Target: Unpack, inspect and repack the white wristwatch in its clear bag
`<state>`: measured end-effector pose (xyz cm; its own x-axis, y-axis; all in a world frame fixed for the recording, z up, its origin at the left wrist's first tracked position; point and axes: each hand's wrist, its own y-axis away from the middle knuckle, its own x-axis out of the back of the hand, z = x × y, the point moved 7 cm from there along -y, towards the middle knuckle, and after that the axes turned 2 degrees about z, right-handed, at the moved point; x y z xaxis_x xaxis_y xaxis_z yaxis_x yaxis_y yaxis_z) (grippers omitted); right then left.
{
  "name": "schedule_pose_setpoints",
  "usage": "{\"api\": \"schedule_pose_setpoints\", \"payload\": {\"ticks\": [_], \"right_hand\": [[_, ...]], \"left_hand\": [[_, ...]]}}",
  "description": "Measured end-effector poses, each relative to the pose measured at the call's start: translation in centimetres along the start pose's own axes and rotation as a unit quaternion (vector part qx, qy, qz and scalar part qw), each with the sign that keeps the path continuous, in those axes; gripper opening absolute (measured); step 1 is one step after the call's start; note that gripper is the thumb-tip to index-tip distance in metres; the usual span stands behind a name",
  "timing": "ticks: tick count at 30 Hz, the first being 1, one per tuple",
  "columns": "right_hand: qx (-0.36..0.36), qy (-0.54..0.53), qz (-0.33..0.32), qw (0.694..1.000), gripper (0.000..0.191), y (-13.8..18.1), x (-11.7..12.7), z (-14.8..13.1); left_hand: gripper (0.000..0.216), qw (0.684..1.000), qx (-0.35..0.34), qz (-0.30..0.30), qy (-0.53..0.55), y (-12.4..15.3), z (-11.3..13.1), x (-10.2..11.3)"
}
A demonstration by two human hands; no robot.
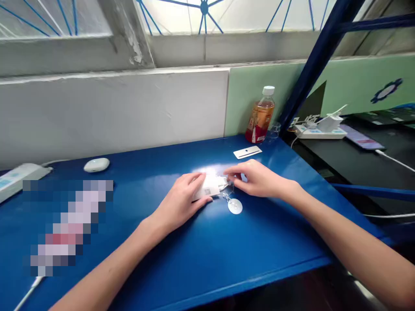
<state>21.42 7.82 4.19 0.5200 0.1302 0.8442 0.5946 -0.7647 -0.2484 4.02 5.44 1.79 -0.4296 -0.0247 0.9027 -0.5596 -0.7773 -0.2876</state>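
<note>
My left hand (186, 194) is closed around a small white box (211, 190) with a square printed code, low over the blue desk. The thumb lies along its near edge and the fingers along its far side. At the box's right end a small white piece (223, 181) shows. My right hand (251, 177) is beside that end, its fingers curled into a pinch; what lies between the fingertips is too small to make out. Just below, a round white tag (235, 206) on a short chain rests on the desk.
A white card (247, 152) lies near a drink bottle (260, 115) at the wall. To the left are a white earbud case (96, 165), a power strip (22, 179) and a pixelated phone-like shape (73, 224) with a cable. A blue metal post (316, 60) rises on the right.
</note>
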Motion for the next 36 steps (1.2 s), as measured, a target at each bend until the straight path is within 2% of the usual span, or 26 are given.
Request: {"api": "schedule_pose_setpoints", "payload": {"ticks": [9, 17, 21, 25, 28, 31, 33, 36], "right_hand": [[-0.028, -0.072, 0.006, 0.997, 0.052, 0.2, -0.5, -0.3], [-0.067, -0.179, -0.029, 0.981, 0.059, 0.1, -1.6, 0.0], [-0.101, -0.25, -0.043, 0.962, 0.06, 0.0, -2.2, 0.7], [-0.117, -0.298, -0.061, 0.945, 0.063, 0.0, -2.3, 1.0], [-0.089, -0.229, -0.048, 0.968, 0.055, -0.1, -1.5, 0.9], [-0.06, -0.071, 0.03, 0.995, 0.041, -0.2, 0.2, 1.2], [-0.053, 0.028, 0.063, 0.996, 0.036, -0.1, 0.8, 1.5], [-0.055, 0.081, 0.043, 0.994, 0.036, -0.1, 0.5, 1.8]], "left_hand": [[0.046, 1.0, -0.015, 0.011, 0.001, 0.1, 0.4, 0.0], [0.049, 1.0, -0.015, -0.002, -0.021, 0.1, 0.3, -0.3], [0.056, 0.998, -0.003, -0.037, -0.046, 0.3, 0.2, -0.9], [0.068, 0.991, -0.002, -0.098, -0.087, 0.4, 0.4, -1.7], [0.069, 0.986, -0.001, -0.132, -0.103, 0.5, 0.5, -1.9], [0.07, 0.983, 0.001, -0.145, -0.112, 0.5, 0.7, -1.8], [0.07, 0.982, 0.002, -0.151, -0.117, 0.5, 0.7, -1.8], [0.072, 0.98, 0.003, -0.156, -0.125, 0.4, 0.8, -1.8]]}}
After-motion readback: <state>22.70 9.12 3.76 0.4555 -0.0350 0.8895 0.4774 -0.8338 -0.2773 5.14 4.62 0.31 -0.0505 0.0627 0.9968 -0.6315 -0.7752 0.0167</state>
